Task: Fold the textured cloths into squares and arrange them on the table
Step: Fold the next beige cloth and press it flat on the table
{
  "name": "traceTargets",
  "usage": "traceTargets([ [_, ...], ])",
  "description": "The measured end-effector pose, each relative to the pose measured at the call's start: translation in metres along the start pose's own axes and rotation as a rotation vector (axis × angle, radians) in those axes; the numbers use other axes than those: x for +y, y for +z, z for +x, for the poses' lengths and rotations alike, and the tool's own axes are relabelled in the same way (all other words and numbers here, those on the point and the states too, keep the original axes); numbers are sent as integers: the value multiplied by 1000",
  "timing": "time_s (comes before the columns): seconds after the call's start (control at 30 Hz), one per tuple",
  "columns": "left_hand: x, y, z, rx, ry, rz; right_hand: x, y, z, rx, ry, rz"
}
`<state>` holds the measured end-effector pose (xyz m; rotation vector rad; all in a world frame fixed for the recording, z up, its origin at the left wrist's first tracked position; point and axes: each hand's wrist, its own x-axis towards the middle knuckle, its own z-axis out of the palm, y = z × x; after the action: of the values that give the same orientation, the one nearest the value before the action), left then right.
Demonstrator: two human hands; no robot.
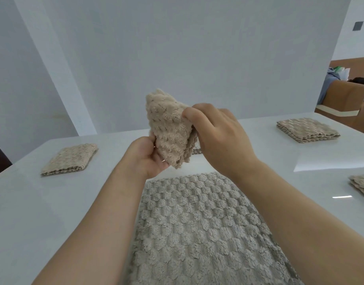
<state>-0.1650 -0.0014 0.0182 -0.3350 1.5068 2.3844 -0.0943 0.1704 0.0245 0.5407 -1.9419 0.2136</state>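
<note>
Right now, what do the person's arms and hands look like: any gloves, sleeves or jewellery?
The left hand and right hand are bare: no gloves, no rings on the fingers that show. The left forearm and right forearm are bare too, with no sleeve, watch or bracelet in view.

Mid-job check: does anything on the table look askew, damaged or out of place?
Nothing spilled or damaged. The left folded cloth looks turned askew to the table edge, and the cloth at the right frame edge shows stepped layers. The left hand and right hand grip the held cloth above the table.
</note>
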Motion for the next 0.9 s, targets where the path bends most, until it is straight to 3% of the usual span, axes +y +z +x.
traceTargets([
  [0.2, -9, 12, -3, -90, -71, -83, -10, -13, 6, -27, 6, 72],
  [0.4, -17, 18, -3, -24, -68, -124, -2, -14, 9, 15, -32, 88],
  [0.6, -17, 9, -2, 47, 84, 51, 12, -7, 4, -138, 19, 44],
  [0.77, -9, 5, -3, 125, 115, 12, 17, 0, 2, -365, 262, 50],
  [0.9, -9, 7, -7, 144, 124, -15, 9, -2, 1, -512, 177, 185],
])
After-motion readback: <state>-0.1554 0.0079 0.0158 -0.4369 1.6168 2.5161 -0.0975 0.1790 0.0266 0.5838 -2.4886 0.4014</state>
